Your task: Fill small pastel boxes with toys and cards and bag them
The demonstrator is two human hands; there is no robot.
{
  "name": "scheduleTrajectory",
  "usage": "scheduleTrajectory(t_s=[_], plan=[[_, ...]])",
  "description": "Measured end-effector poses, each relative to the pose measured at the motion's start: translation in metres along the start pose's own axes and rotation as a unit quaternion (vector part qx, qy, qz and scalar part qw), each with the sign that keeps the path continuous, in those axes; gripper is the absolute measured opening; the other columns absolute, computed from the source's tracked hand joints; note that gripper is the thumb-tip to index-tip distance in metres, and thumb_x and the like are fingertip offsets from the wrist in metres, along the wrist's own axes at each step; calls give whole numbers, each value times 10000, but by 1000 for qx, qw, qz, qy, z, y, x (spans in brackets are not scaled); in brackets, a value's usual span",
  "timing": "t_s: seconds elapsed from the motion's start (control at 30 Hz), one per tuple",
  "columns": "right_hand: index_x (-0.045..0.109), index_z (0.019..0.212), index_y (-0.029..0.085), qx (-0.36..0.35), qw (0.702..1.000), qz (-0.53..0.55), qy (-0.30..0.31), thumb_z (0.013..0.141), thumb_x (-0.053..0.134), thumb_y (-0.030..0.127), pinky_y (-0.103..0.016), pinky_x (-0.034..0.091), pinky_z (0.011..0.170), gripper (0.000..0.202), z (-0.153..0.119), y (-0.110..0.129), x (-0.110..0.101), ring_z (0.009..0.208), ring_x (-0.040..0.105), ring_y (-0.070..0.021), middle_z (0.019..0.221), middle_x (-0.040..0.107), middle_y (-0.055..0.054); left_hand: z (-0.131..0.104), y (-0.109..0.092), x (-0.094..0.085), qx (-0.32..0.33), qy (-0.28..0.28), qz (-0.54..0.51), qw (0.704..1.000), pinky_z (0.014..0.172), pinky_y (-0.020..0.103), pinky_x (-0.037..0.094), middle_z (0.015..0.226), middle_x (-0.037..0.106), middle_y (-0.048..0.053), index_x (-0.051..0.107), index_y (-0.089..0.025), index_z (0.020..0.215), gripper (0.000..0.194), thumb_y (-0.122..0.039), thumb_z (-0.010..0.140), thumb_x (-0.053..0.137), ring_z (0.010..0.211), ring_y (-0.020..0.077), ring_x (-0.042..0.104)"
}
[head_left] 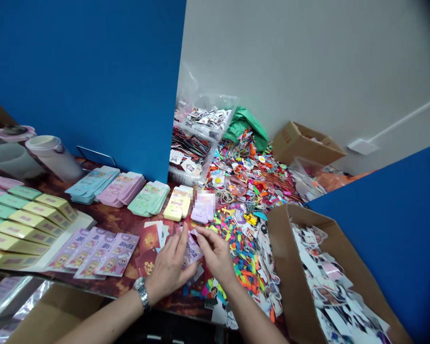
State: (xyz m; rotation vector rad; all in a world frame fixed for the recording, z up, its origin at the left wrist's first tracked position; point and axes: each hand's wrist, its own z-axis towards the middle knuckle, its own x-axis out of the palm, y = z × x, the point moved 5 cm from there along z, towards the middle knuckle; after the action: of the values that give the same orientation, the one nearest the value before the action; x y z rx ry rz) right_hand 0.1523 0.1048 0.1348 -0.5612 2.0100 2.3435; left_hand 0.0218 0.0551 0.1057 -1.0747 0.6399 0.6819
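Both hands are on a small purple cardboard box above the front of the table. My left hand, with a metal watch on the wrist, holds the box from the left, its fingers lying along that side and the thumb at the lower edge. My right hand pinches the box's upper right end between thumb and fingers. Parts of the box are hidden behind the fingers. Red envelopes and cards lie just left of it. Several purple boxes rest flat further left.
Stacks of blue, pink, green and yellow flat boxes line the blue partition. Yellow boxes fill a tray at left. Colourful small pieces cover the right side, beside a carton of cut-outs.
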Motion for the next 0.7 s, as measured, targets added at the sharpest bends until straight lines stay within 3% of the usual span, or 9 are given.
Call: scheduleTrajectory(t_s=[0.2,0.37,0.47,0.6,0.7], plan=[[697,1157,221,-15,999,-36,26,939,518,215,-344,514,998,281,-4,5,3,1110,652,-203,1177,697,-43,4,0,-1,-15,2,-9,1000,894,445,525,1241,524,187,-63,-151,1536,936,-273,846,557,1077,302,548],[443,1443,239,-74,992,-99,31,995,395,192,-350,419,1105,452,-18,4,11,1286,521,-183,1396,545,-47,4,-1,-2,-10,15,43,999,879,463,528,1245,519,201,-75,-137,1533,929,-295,860,545,1061,312,554],[318,1507,259,-88,990,-101,35,1013,365,197,-353,395,1124,500,-24,-1,16,1328,475,-177,1447,490,-43,2,0,-1,-10,22,56,998,884,462,529,1265,508,214,-87,-124,1529,938,-309,861,545,1089,322,548],[310,1509,272,-64,995,-63,34,1026,365,241,-373,379,1135,487,-26,-4,16,1347,451,-185,1444,493,-44,0,2,-2,3,28,66,997,894,466,525,1251,518,206,-80,-130,1531,929,-303,859,538,1100,323,545],[286,1518,276,-30,997,-8,68,1032,374,289,-396,355,1150,494,-25,-5,17,1361,429,-186,1444,492,-49,-2,2,-5,12,33,80,996,900,477,522,1242,523,200,-73,-141,1533,926,-298,856,538,1093,323,548]])
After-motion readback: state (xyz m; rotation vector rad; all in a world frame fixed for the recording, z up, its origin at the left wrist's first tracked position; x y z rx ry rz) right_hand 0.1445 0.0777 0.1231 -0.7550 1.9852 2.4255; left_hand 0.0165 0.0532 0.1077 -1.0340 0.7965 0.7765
